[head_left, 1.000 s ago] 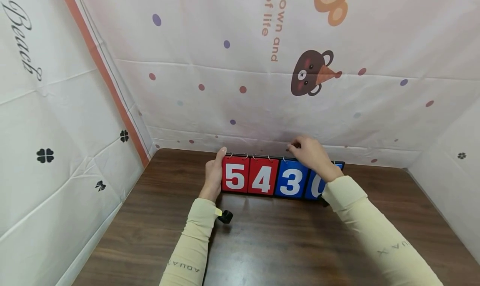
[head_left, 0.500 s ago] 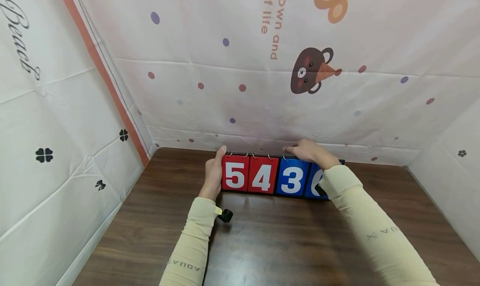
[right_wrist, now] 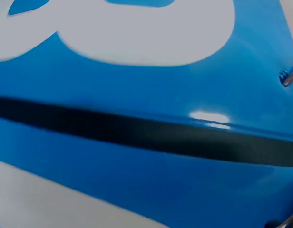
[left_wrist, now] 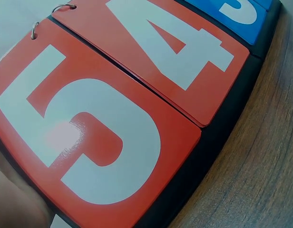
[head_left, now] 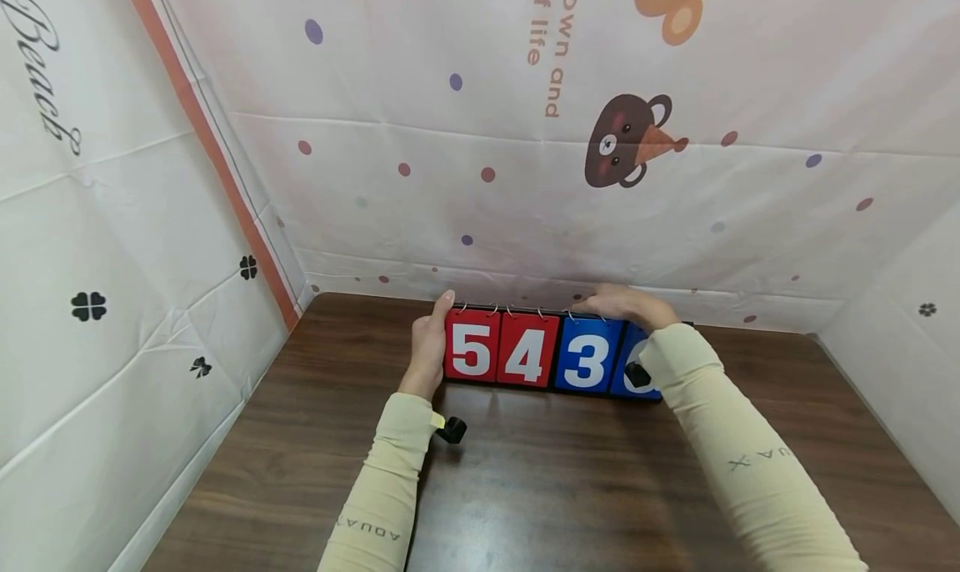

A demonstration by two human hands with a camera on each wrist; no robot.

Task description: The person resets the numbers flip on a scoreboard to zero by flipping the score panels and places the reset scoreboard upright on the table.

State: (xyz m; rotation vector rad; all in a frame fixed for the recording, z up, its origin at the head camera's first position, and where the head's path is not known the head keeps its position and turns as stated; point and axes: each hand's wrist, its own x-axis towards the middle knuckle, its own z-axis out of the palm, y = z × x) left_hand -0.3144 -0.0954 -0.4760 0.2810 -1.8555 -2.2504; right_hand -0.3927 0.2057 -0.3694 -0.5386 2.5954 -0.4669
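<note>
A flip scoreboard stands at the back of the table, with a red 5 card (head_left: pixel 471 344), a red 4 card (head_left: pixel 527 350), a blue 3 card (head_left: pixel 587 355) and a partly covered blue card (head_left: pixel 630 380) on metal rings. The left hand (head_left: pixel 427 348) grips the board's left end, thumb at the top corner; its other fingers are hidden behind. Over the top edge at the blue cards reaches the right hand (head_left: pixel 628 305), its fingertips behind the board and hidden. In the right wrist view, blue cards (right_wrist: pixel 137 90) fill the frame and no hand shows.
The brown wooden table (head_left: pixel 525 489) meets a printed cloth wall (head_left: pixel 375 205) just behind the board. Another cloth (head_left: pixel 135 372) hangs at the left. A small black device (head_left: pixel 452 430) is attached at the left wrist.
The right hand has lowered from above the top edge to behind it, its wrist moving slightly. The left hand keeps its grip at the left end, and the cards show the same numbers.
</note>
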